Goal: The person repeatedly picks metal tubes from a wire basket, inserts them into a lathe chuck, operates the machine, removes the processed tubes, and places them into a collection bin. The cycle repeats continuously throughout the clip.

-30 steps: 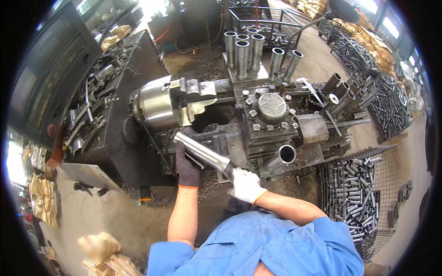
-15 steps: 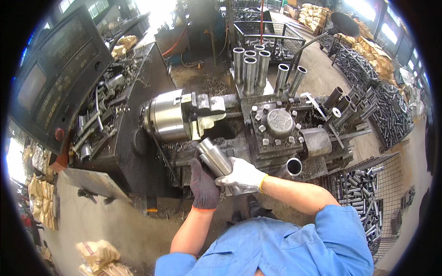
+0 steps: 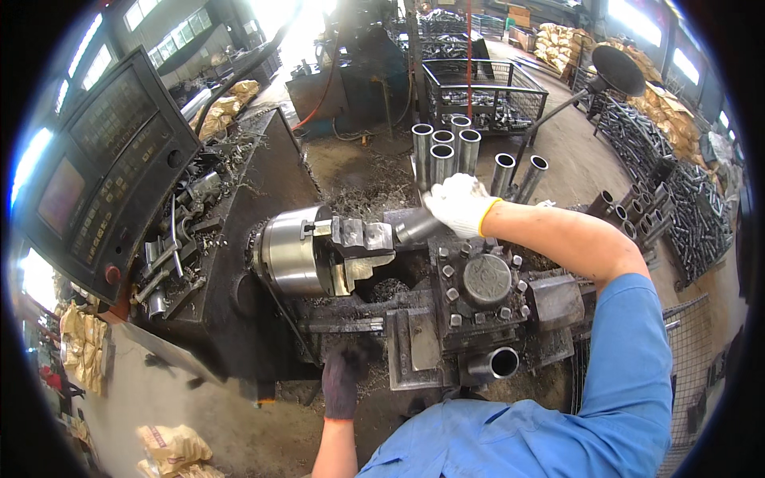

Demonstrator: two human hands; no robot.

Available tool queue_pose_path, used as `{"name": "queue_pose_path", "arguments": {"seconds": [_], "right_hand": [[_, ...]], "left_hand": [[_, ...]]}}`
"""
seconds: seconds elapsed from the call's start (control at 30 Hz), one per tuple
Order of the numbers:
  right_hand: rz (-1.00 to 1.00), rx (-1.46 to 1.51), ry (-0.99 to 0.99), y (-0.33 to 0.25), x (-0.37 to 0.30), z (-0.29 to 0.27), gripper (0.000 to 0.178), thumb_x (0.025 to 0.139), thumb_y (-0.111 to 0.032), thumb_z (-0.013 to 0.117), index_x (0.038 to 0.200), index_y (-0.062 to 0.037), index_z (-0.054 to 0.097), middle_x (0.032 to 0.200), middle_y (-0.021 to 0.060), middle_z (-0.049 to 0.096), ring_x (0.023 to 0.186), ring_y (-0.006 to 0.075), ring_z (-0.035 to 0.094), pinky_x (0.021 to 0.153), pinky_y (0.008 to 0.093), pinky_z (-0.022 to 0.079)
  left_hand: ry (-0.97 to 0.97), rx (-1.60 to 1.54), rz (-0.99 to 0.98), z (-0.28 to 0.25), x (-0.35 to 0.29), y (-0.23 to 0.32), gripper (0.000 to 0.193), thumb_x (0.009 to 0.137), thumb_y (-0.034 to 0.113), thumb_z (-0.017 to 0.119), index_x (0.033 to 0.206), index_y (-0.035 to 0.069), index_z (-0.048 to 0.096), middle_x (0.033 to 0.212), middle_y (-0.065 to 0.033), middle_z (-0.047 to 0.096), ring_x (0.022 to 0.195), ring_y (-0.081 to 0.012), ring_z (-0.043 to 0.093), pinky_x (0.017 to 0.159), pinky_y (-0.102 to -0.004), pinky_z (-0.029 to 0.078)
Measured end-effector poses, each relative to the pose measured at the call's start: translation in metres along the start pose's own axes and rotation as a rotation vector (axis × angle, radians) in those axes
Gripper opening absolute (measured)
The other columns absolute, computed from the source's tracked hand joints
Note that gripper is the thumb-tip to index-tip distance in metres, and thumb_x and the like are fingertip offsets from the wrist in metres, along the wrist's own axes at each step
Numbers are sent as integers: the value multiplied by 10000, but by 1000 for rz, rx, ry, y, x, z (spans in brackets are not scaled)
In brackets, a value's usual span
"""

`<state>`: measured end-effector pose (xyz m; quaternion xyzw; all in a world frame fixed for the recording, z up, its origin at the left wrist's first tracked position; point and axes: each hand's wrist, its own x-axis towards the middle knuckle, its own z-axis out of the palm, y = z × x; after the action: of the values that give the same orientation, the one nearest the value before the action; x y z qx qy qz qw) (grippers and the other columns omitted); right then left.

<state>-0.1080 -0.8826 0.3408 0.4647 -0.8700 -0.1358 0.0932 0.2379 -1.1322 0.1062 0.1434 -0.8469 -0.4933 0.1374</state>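
My right hand, in a white glove, is closed round a grey metal tube beyond the lathe's bed. The tube lies tilted, its lower end beside the stepped jaws of the lathe chuck; I cannot tell if they touch. Just behind that hand, several metal tubes stand on end. My left hand, in a dark glove, is low at the front of the lathe, with no tube visible in it. Its fingers blend into the dark background.
A bolted tool post sits right of the chuck, with a hollow round bar pointing toward me. More tubes lean at the right. A control panel rises at the left. Wire baskets stand behind; a lamp overhangs.
My right hand has carried the tube away from my body to the lathe's far side. My left hand has come off the tube and moved lower. The view has shifted slightly.
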Motion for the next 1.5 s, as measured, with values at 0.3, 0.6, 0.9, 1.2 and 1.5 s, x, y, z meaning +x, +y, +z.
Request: {"name": "queue_pose_path", "arguments": {"seconds": [0.3,0.6,0.9,1.2,1.5], "right_hand": [[-21,561,-437,-8,52,88,704,666,-415,875,1195,23,720,1102,267,769,1045,407,748,916,477,579],[-119,636,-525,2,49,73,614,742,-383,839,1197,18,739,1051,248,779,966,376,761,865,466,589],[-33,837,-326,-38,82,73,881,701,-390,853,1433,28,596,1284,288,718,1201,406,703,1004,449,565],[226,1129,115,-8,-56,-9,674,883,-243,785,1486,-16,586,1385,188,706,1252,263,699,1115,389,530],[732,1342,801,-86,-238,7,496,968,-275,756,1317,69,679,1168,151,746,1014,214,725,949,345,573]], "left_hand": [[461,-995,-653,-34,-117,-102,401,1053,399,622,1291,78,660,1148,-138,722,1053,-258,698,951,-484,567],[1079,-899,-528,-119,-102,-154,419,1054,556,566,910,168,630,717,-11,605,641,-180,586,570,-303,459],[849,-1127,-849,-175,-101,-122,529,1040,636,520,720,218,461,563,47,366,500,-139,327,740,-485,428],[867,-449,-664,-170,-109,-120,437,1093,449,556,1192,40,674,904,-87,660,794,-166,642,722,-307,527],[946,927,426,-277,58,140,479,1007,279,665,1420,39,628,1107,-185,735,989,-379,703,883,-463,548]]}}
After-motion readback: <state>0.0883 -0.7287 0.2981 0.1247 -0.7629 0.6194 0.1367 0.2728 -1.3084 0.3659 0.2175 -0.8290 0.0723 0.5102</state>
